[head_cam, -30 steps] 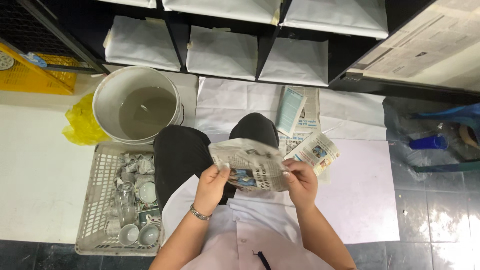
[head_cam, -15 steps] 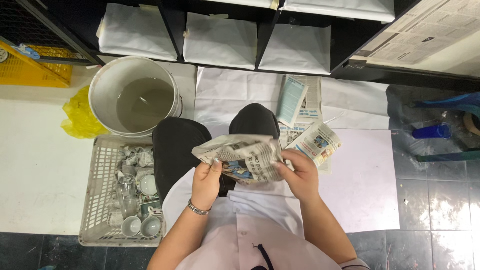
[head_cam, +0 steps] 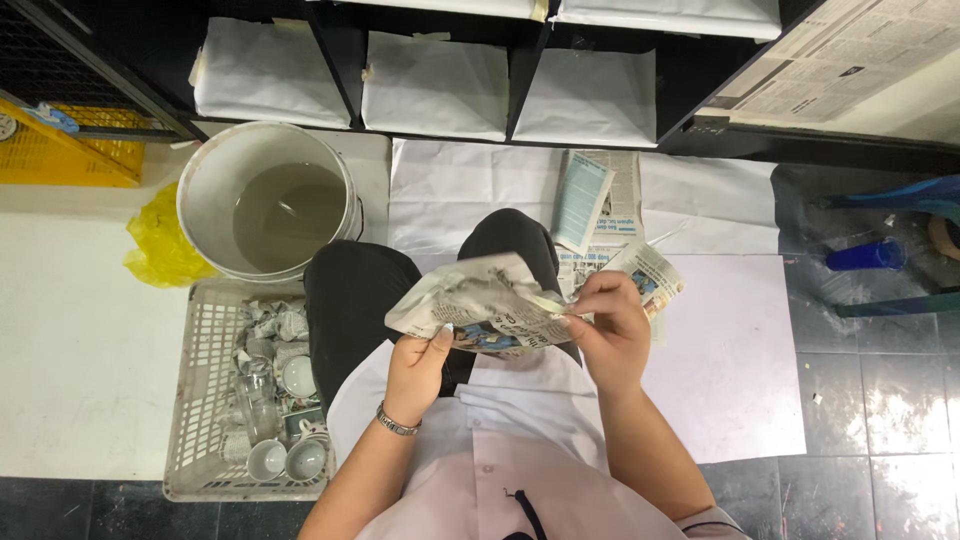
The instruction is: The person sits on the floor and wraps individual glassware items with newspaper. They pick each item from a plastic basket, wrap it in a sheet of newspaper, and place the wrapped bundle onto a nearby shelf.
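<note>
crumpled newspaper bundle (head_cam: 478, 305), gripped by left hand (head_cam: 418, 362), right hand (head_cam: 610, 325)

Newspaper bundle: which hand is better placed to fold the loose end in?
Probably the right hand: its fingers pinch the newspaper bundle's loose end, while the left hand supports it from beneath.

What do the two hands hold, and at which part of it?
A newspaper-wrapped bundle: the left hand grips its lower edge, the right hand pinches its right end with the fingers.
</note>
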